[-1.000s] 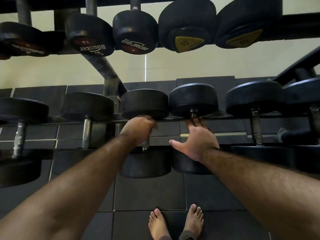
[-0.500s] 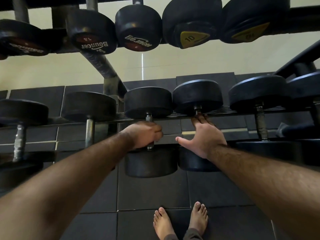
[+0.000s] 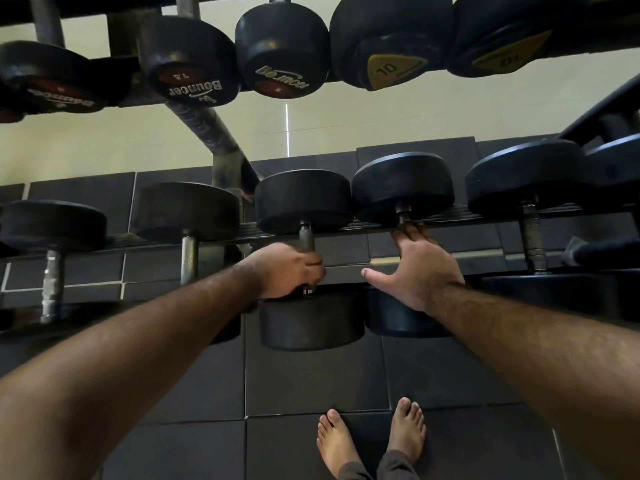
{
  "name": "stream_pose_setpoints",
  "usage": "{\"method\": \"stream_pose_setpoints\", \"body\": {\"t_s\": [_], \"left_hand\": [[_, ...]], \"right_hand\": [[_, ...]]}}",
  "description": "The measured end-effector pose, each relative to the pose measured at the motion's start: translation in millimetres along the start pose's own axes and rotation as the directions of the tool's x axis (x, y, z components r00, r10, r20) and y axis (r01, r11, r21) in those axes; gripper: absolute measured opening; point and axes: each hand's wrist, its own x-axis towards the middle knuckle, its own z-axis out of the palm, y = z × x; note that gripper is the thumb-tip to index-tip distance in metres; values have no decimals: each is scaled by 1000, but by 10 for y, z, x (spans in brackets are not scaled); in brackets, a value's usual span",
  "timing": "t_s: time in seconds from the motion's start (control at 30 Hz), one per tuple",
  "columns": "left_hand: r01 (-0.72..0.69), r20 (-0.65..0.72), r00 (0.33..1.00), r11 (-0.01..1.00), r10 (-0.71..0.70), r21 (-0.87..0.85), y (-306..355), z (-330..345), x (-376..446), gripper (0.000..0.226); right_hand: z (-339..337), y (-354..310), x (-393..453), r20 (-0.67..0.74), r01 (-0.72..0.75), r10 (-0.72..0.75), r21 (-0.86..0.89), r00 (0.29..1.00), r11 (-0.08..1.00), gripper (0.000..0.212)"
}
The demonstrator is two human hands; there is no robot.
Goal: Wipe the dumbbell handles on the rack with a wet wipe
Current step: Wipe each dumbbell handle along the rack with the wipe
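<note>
Handle (image 3: 307, 237) of the centre dumbbell on the lower rack tier: a dull grey metal bar, cylindrical, running between two thick round black rubber heads. The left hand (image 3: 289, 270) is curled fully round its lower part; only the upper stub shows above the knuckles. No wipe can be made out inside the fist.

The right hand (image 3: 415, 268) lies flat on the neighbouring dumbbell's handle, fingers straight, thumb spread toward the left hand; it grips nothing. The two hands are near but apart.

The far heads of these two dumbbells (image 3: 403, 187) sit touching or nearly so; the gap between their handles is narrow. Left of the gripped handle, another dumbbell's knurled bar (image 3: 189, 259) stands near, with open room beyond it. The rail (image 3: 460, 218) carrying the heads is ridged metal.

An upper tier holds glossy black heads with red and yellow labels overhanging the work area. The floor (image 3: 311, 382) is dark matte square tiles; bare feet (image 3: 370, 441) stand below.
</note>
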Motion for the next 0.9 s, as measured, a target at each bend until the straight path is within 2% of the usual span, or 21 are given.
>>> {"method": "stream_pose_setpoints", "body": {"t_s": [0.07,0.13,0.17,0.2,0.3,0.37,0.43,0.5,0.53,0.57,0.6,0.67,0.73,0.77,0.8,0.83,0.9], "left_hand": [[117,-139,984,992,-110,45,-120,-4,9,39],[309,-247,919,951,-307,-32,-190,21,17,42],[361,-243,897,929,-370,-84,-164,46,12,43],[370,-220,895,921,-389,-123,-119,94,2,42],[204,-113,966,953,-233,-226,-7,199,-136,31],[222,-122,956,929,-267,-295,-56,133,-241,18],[308,-260,881,896,-396,-320,-129,71,-213,24],[482,-312,757,813,-574,-326,-122,15,-99,26],[561,-280,718,768,-637,-310,-88,1,-35,25],[604,-200,721,743,-663,-289,-42,5,24,22],[587,-100,769,760,-631,-280,15,18,54,19],[453,88,887,812,-454,-369,68,33,17,15],[413,217,910,748,-352,-519,2,-7,-94,13],[415,216,908,698,-358,-584,-38,-37,-138,14],[406,158,901,657,-404,-636,-81,-57,-155,14],[415,82,869,628,-488,-658,-104,-69,-143,14],[500,-49,758,627,-651,-597,-74,-60,-75,15]], "right_hand": [[2,7,8,1,8,-8,-1,1000,1000,117],[-2,6,-9,2,1,-1,4,1000,1000,117],[-8,1,-17,-2,-6,6,5,1000,1000,116],[-14,-3,-19,-5,-10,10,2,1000,1000,115],[-29,-9,-21,-1,-7,7,-9,1000,1000,112],[-27,-15,-19,3,-4,4,-13,1000,1000,111],[-25,-18,-6,5,-5,5,-20,1000,1000,110],[-32,-24,-9,3,-11,11,-18,1000,1000,108],[-35,-29,-12,2,-13,13,-17,1000,1000,108],[-39,-33,-13,1,-12,12,-20,1000,1000,108],[-42,-37,-10,0,-10,10,-25,1000,1000,108],[-43,-40,-10,-1,-10,10,-32,1000,999,108],[-42,-47,-14,-2,-10,10,-29,1000,1000,106],[-42,-48,-13,0,-8,8,-28,1000,1000,105],[-44,-46,-9,0,-7,7,-30,1000,1000,105],[-48,-44,-10,-1,-9,9,-30,1000,1000,106],[-54,-48,-18,2,-18,18,-23,1000,1000,107]]}}
